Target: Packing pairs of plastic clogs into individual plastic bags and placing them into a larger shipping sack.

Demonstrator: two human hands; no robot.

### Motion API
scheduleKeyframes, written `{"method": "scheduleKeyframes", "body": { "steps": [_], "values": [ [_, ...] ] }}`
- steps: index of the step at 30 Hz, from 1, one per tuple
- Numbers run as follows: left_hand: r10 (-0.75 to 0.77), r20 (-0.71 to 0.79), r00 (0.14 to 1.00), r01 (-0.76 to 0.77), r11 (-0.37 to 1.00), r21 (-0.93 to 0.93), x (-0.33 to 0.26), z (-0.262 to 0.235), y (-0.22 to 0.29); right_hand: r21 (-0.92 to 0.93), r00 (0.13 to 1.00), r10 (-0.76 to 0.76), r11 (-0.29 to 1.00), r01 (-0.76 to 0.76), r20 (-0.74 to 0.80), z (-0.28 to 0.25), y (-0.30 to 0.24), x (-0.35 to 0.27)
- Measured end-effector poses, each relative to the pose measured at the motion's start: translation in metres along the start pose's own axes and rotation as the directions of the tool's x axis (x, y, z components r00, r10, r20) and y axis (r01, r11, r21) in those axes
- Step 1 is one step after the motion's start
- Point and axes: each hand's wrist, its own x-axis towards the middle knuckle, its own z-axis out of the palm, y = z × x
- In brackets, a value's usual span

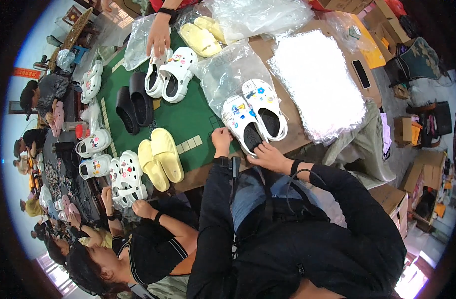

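Observation:
A pair of white clogs with blue, yellow and other small charms lies on a clear plastic bag at the table's near edge. My right hand grips the heel end of the left clog, its fingers bent at the rim. Close to that clog's left side, my left hand has its fingers curled together. Whatever it pinches, if anything, is too small to make out.
To the right lies a stack of shiny clear bags, with a phone beyond it. Yellow slides, black clogs and white clogs stand on the green mat. Co-workers' hands handle clogs at the far side and left.

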Motion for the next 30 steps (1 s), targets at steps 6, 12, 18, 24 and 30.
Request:
{"method": "scheduleKeyframes", "body": {
  "steps": [6, 12, 18, 24, 30],
  "values": [
    [0.192, 0.179, 0.965, -0.262, 0.741, 0.618, 0.013, -0.014, -0.004, 0.016, 0.998, 0.07, 0.997, -0.07, -0.001, 0.015, -0.017, 0.014],
    [0.308, 0.371, 0.876, -0.478, 0.659, 0.58, -0.015, -0.01, 0.037, 0.271, 0.971, 0.185, 0.937, -0.221, 0.151, -0.022, 0.012, -0.006],
    [0.379, 0.412, 0.829, -0.558, 0.613, 0.56, -0.055, -0.003, 0.09, 0.432, 0.976, 0.209, 0.876, -0.214, 0.058, -0.066, 0.046, -0.015],
    [0.421, 0.411, 0.808, -0.587, 0.528, 0.613, -0.078, -0.002, 0.108, 0.494, 0.981, 0.192, 0.849, -0.187, 0.041, -0.069, 0.054, -0.007],
    [0.391, 0.344, 0.854, -0.518, 0.568, 0.64, -0.094, -0.009, 0.104, 0.493, 0.974, 0.156, 0.843, -0.217, 0.163, -0.063, 0.042, 0.001]
  ]
}}
